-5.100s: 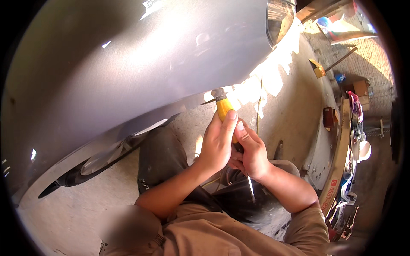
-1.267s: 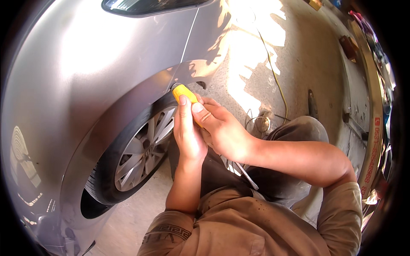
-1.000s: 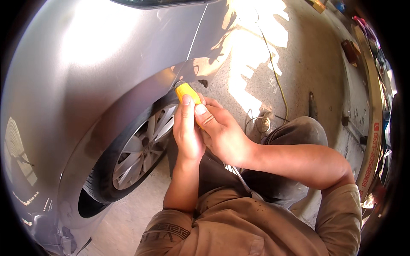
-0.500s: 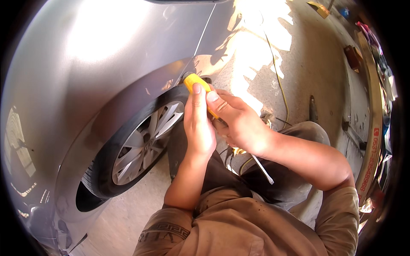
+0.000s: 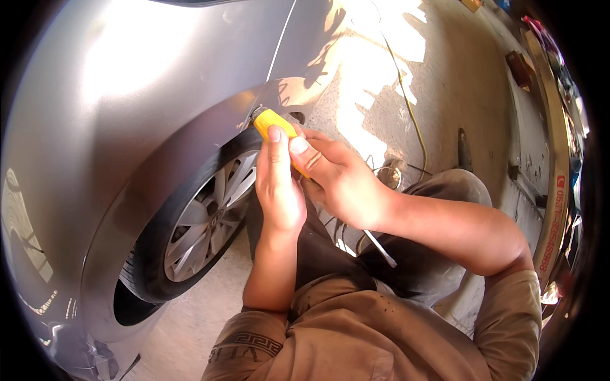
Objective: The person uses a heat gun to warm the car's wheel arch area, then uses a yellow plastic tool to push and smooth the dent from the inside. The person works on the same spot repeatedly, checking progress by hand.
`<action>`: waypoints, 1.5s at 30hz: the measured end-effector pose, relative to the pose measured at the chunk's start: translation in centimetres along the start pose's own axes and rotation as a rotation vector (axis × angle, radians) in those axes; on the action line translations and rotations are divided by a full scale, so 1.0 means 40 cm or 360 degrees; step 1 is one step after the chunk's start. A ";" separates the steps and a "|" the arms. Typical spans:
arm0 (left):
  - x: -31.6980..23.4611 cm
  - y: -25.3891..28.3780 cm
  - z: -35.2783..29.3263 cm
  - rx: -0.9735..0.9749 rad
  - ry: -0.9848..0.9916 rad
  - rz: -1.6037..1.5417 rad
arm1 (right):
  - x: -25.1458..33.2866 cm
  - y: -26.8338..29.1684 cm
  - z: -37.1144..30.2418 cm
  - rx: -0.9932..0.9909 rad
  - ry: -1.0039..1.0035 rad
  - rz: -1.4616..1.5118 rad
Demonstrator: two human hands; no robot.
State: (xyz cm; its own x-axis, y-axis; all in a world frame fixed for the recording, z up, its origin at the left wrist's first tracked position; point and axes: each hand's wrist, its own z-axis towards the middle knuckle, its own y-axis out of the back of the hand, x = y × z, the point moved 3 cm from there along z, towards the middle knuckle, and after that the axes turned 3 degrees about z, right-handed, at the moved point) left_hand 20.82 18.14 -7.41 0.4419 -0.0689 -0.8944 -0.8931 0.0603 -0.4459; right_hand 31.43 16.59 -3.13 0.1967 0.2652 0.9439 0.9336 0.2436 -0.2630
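Along the silver-grey painted car, left hand + right hand have moved to its curved wheel arch vs 5 s ago; both closed round stubby yellow tool handle at arch lip. Prob. light, stiff; grip mid-handle. Slim metal rod below right hand, hold unclear.

A yellow tool slants up-left, dark end at the wheel arch, a slim metal shaft lower right.

There are two hands, one yellow tool and one metal rod. I count one car, one visible wheel.
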 end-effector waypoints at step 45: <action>-0.025 -0.021 0.026 0.0206 0.0007 -0.0006 | 0.037 -0.025 -0.016 -0.0212 -0.0351 0.0286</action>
State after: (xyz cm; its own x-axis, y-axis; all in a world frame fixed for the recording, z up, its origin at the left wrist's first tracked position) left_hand 21.20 19.22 -6.18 0.4448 -0.0735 -0.8926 -0.8728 0.1878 -0.4504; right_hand 30.99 16.13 -1.35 0.3058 0.4927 0.8147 0.9237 0.0541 -0.3794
